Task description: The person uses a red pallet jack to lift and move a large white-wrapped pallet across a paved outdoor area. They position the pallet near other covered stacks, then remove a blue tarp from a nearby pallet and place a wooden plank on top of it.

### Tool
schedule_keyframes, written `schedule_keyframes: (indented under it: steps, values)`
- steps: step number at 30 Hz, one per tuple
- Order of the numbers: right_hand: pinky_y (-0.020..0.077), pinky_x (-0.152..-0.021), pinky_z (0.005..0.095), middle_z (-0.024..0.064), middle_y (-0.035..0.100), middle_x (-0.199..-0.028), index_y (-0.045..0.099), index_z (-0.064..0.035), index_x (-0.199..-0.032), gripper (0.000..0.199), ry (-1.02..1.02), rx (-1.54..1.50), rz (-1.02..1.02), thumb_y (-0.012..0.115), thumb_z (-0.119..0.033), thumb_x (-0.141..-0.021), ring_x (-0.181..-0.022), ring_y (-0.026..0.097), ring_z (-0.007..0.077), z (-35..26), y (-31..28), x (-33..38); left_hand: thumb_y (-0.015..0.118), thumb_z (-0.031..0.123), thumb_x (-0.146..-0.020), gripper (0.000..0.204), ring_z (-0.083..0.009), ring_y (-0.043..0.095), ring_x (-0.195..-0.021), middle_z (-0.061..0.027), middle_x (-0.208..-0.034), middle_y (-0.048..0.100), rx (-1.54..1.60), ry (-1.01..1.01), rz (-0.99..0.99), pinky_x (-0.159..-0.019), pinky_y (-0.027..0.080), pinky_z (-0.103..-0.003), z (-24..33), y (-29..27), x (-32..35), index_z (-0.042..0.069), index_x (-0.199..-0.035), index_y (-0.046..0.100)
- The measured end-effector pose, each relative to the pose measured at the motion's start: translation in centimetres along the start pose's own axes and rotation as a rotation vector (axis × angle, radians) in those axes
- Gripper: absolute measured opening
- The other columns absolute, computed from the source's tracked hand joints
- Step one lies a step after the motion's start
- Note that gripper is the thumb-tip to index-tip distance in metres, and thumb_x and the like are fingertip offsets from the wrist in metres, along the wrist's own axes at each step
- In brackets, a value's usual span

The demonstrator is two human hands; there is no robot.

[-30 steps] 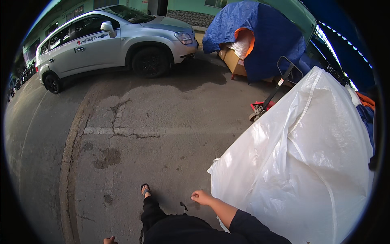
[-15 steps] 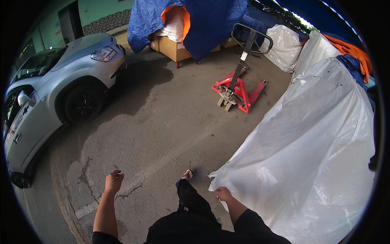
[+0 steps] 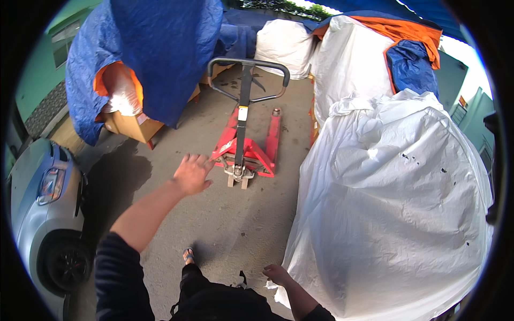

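1. Ahead on the pavement [image 3: 257, 214], the red pallet jack [image 3: 241, 139] stands ungripped.
2. I hold my left hand [image 3: 194, 174] short of it, fingers apart, empty.
3. My right hand [image 3: 277, 274] curls beside white sheeting [image 3: 385, 214]; I cannot tell its grip.

painted-metal pallet jack [image 3: 242, 128], wrinkled glossy plastic sheet [image 3: 385, 208], rough matt asphalt [image 3: 230, 219]

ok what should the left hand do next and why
I'd probably extend the left hand toward the black handle of the red pallet jack: the hand looks empty and is held out open on the jack's side, while the handle stands raised ahead with nothing gripping it.
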State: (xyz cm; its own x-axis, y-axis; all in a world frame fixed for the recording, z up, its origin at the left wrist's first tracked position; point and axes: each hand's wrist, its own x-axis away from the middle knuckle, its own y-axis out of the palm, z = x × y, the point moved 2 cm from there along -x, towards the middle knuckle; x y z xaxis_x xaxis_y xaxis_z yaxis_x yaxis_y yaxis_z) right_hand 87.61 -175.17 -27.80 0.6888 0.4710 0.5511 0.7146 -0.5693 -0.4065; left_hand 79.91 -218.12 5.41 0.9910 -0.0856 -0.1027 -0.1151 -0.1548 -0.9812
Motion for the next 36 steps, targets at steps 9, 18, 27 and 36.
schedule_keyframes:
  steps: [9, 18, 27, 36]
  values:
    - [0.0552, -0.056, 0.0354, 0.0152, 0.069, -0.092, 0.065, -0.0019, -0.115, 0.033, 1.059, -0.5, 0.856, 0.062, -0.029, -0.095, -0.07, 0.068, 0.0213, 6.8, 19.8, 13.5, 0.073, 0.063, -0.075, 0.11, -0.0356, 0.027, -0.145, -0.0119, -0.158, 0.03, -0.241, -0.166, 0.303, -0.114, 0.024, -0.065, -19.5, -8.3, -35.4, 0.009, -0.156, 0.021]
    - [0.0537, -0.052, 0.0339, 0.0139, 0.069, -0.092, 0.064, -0.0013, -0.114, 0.033, 0.877, -0.72, 0.903, 0.061, -0.029, -0.096, -0.069, 0.067, 0.0201, -6.3, 33.1, 9.0, 0.078, 0.053, -0.074, 0.069, -0.0314, 0.051, -0.13, -0.0115, -0.134, 0.057, 0.187, 0.023, 0.113, -0.099, 0.049, -0.045, -22.3, -8.2, -38.6, 0.007, -0.123, 0.063]
    - [0.0523, -0.049, 0.0323, 0.0127, 0.069, -0.092, 0.064, -0.0008, -0.113, 0.033, 0.401, -0.682, 0.833, 0.061, -0.029, -0.096, -0.067, 0.067, 0.0189, -2.2, 38.0, 11.0, 0.072, 0.061, -0.079, 0.063, -0.0214, 0.062, -0.05, -0.0104, -0.056, 0.059, 0.745, 0.361, -0.749, -0.046, 0.052, -0.037, -11.6, 3.6, -5.6, 0.003, -0.062, 0.058]
    - [0.056, -0.062, 0.036, 0.0144, 0.07, -0.095, 0.063, 0.0006, -0.117, 0.037, 0.481, -0.462, 0.731, 0.061, -0.03, -0.096, -0.075, 0.07, 0.0225, 4.3, 48.6, 32.4, 0.077, 0.026, -0.075, 0.041, -0.0312, 0.067, -0.108, -0.0145, -0.114, 0.07, 0.426, 0.205, -0.565, -0.089, 0.055, -0.044, -10.8, 17.4, 22.2, 0.009, -0.112, 0.074]
